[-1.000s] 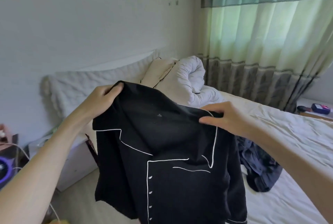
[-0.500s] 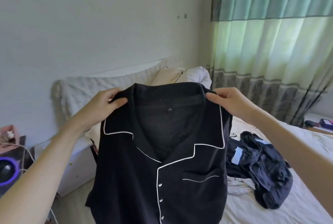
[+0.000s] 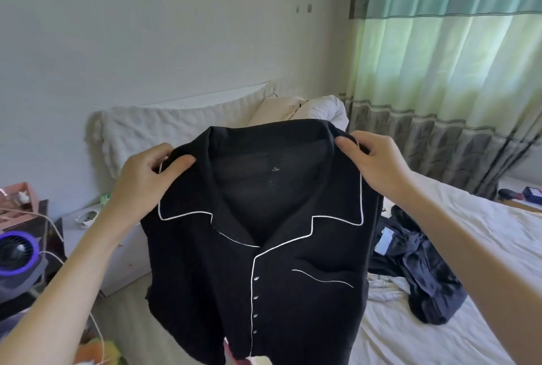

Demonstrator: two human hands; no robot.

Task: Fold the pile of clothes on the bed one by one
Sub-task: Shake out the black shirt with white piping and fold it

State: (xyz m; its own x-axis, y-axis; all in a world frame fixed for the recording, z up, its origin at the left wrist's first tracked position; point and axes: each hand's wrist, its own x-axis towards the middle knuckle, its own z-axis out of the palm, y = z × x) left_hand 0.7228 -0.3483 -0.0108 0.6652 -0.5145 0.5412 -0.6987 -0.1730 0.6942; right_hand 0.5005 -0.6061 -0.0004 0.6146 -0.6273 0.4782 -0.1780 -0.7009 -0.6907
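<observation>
The left hand (image 3: pixel 146 171) is pinching the left shoulder of the black shirt (image 3: pixel 264 247), thumb over the collar; the right hand (image 3: pixel 372 165) is gripping the right shoulder the same way. The shirt is hanging upright between them, front facing the camera, above the near edge of the bed (image 3: pixel 440 320). To the left a purple fan (image 3: pixel 17 250) is sitting on a dark stand. A dark clothes pile (image 3: pixel 419 270) is lying on the bed just right of the shirt, with bare sheet stretching beyond it toward the curtain (image 3: pixel 445 71).
</observation>
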